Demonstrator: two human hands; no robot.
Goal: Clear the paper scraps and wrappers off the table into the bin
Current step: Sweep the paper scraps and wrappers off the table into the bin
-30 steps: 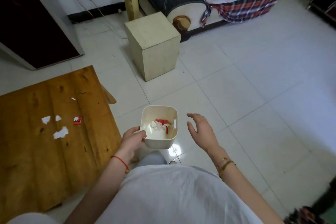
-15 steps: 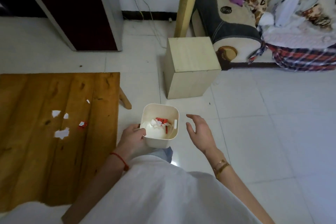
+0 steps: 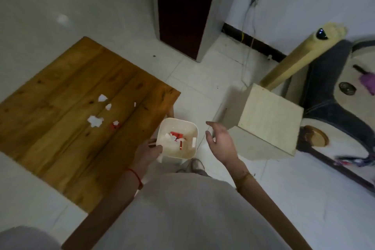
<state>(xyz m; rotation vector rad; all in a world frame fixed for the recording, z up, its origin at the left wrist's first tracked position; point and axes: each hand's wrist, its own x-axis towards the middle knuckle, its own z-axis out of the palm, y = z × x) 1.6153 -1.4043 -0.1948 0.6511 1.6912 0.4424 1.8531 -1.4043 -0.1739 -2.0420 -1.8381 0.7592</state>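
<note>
My left hand [image 3: 149, 151] grips the left rim of a small cream bin [image 3: 183, 126], held just off the right edge of the wooden table [image 3: 67, 140]. White scraps and a red wrapper lie inside the bin. My right hand [image 3: 220, 141] hovers open to the right of the bin, not touching it. On the table lie several white paper scraps [image 3: 95, 121] and, nearest the bin, a red wrapper [image 3: 114, 125].
A cream box stool [image 3: 267, 122] stands on the tiled floor right of the bin. Behind it lean a yellow tower fan [image 3: 298, 59] and a sofa [image 3: 334, 95]. A dark red cabinet [image 3: 182, 10] stands at the back.
The view has swung to the left, so the table now lies slanted and closer to centre. The bin stays in my left hand and my right hand remains open beside it.
</note>
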